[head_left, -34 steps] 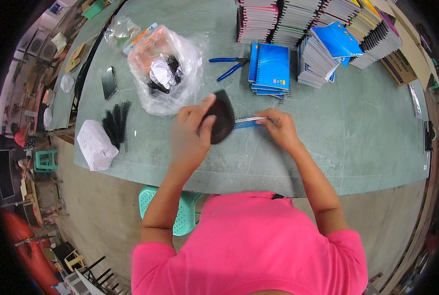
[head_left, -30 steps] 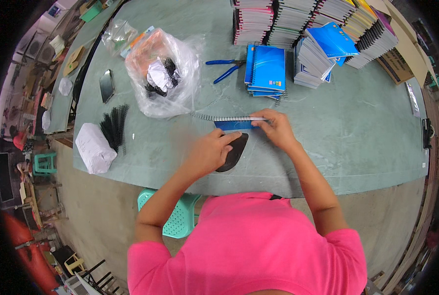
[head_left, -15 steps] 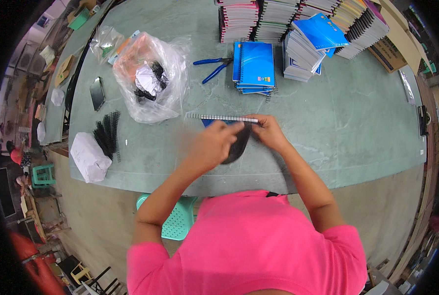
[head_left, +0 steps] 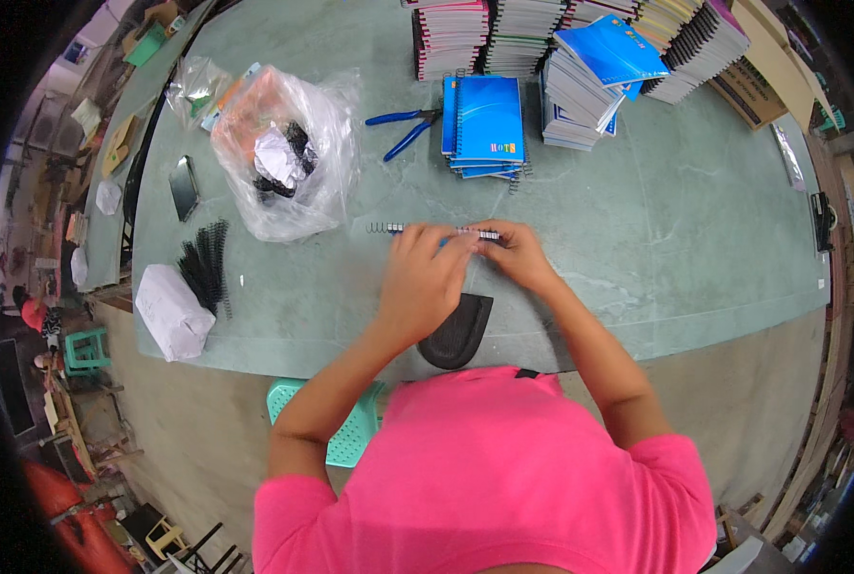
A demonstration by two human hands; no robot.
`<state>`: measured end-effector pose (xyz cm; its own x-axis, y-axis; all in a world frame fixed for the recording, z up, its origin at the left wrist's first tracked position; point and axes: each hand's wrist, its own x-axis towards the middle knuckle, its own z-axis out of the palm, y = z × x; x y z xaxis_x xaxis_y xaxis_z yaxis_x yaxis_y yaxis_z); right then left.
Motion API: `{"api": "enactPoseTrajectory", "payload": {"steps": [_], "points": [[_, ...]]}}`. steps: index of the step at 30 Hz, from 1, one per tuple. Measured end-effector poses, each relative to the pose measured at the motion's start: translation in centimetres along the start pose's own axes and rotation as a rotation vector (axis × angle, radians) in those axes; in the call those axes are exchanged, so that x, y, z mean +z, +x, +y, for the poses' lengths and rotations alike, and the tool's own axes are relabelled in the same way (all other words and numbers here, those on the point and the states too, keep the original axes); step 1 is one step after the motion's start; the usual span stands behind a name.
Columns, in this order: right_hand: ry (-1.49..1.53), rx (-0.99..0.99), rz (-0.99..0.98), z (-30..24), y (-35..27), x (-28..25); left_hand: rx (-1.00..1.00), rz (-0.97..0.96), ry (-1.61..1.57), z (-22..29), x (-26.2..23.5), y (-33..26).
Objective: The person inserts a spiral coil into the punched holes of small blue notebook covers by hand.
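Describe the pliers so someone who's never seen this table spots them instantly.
On the green table, find the large clear plastic bag and, to its right, the low pile of blue spiral notebooks. The pliers lie in the gap between, their two slim blue handles splayed in a V, a shape neither neighbour has.

- Bare left hand (head_left: 424,275): back upward, fingers bent forward, their tips close beside the other hand.
- Bare right hand (head_left: 515,253): thumb and fingers drawn together, pointing leftward.
- Bare left arm (head_left: 339,378) and bare right arm (head_left: 594,349): bent, slanting inward.
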<state>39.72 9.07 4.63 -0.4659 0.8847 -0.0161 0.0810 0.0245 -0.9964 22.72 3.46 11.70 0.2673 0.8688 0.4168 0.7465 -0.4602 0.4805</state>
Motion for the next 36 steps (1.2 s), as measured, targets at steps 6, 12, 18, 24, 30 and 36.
{"api": "enactPoseTrajectory", "payload": {"steps": [6, 12, 18, 24, 30, 36], "points": [[-0.109, -0.006, -0.002, 2.6, -0.5, -0.5, 0.084, -0.173, -0.036, -0.5, 3.0, 2.2], [-0.181, 0.05, 0.042, 2.6, -1.2, -0.2, 0.111, -0.298, -0.152, -0.9, 3.3, 2.7], [-0.172, 0.067, 0.042, 1.1, -1.3, -0.4, 0.053, -0.298, -0.097, -2.4, 2.4, 3.2], [-0.148, 0.003, 0.046, 3.6, -1.3, -0.7, 0.083, -0.253, -0.196, -1.2, 3.6, 3.4], [-0.222, 0.079, 0.054, 2.8, -1.4, -0.5, 0.072, -0.221, -0.205, -0.9, 3.9, 3.4], [-0.224, -0.013, 0.078, 0.4, -1.9, 0.1, 0.067, -0.29, -0.335, -1.3, 3.0, 3.2]]}}
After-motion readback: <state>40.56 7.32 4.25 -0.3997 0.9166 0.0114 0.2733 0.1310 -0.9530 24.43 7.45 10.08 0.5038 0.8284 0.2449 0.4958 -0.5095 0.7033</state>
